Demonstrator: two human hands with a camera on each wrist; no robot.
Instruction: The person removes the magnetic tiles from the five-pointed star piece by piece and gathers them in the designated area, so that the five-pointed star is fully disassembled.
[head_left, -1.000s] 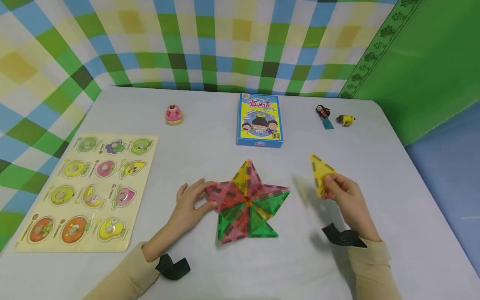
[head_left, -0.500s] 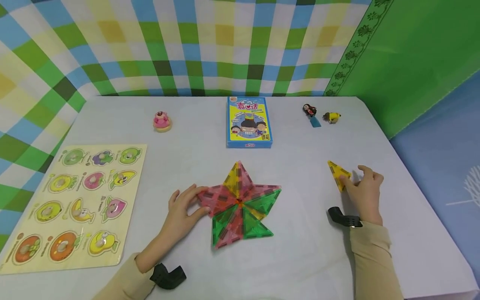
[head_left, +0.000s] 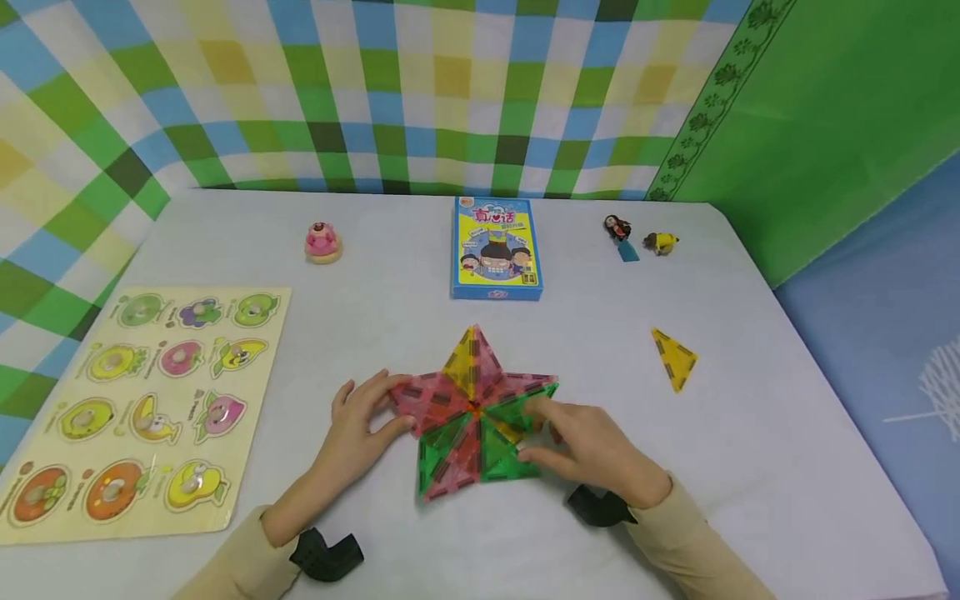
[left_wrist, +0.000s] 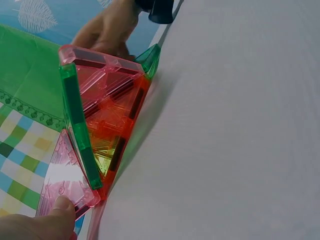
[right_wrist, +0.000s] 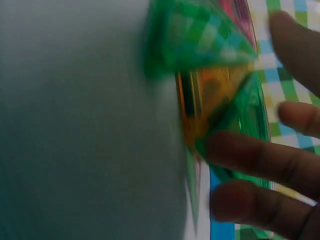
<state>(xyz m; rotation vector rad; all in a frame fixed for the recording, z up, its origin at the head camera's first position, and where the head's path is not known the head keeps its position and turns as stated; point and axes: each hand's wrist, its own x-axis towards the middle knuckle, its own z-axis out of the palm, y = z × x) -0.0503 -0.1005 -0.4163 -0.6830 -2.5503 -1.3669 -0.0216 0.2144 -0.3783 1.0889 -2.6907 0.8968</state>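
from the head view, my star of see-through tiles [head_left: 471, 417] rests on the table [head_left: 772, 483]; the left hand [head_left: 356, 437] pinches its left point, and the right hand [head_left: 596, 443] is over its green right side. a loose yellow triangle [head_left: 676, 360] lies well apart, farther right. in the left wrist view, the thumb presses a pink tile [left_wrist: 59, 182]. in the blurred right wrist view, the fingers are loosely spread near a green tile [right_wrist: 200, 37]; nothing looks held, contact i can't tell. i judge this as adjusting the right side; next calls for a light, steadied nudge.
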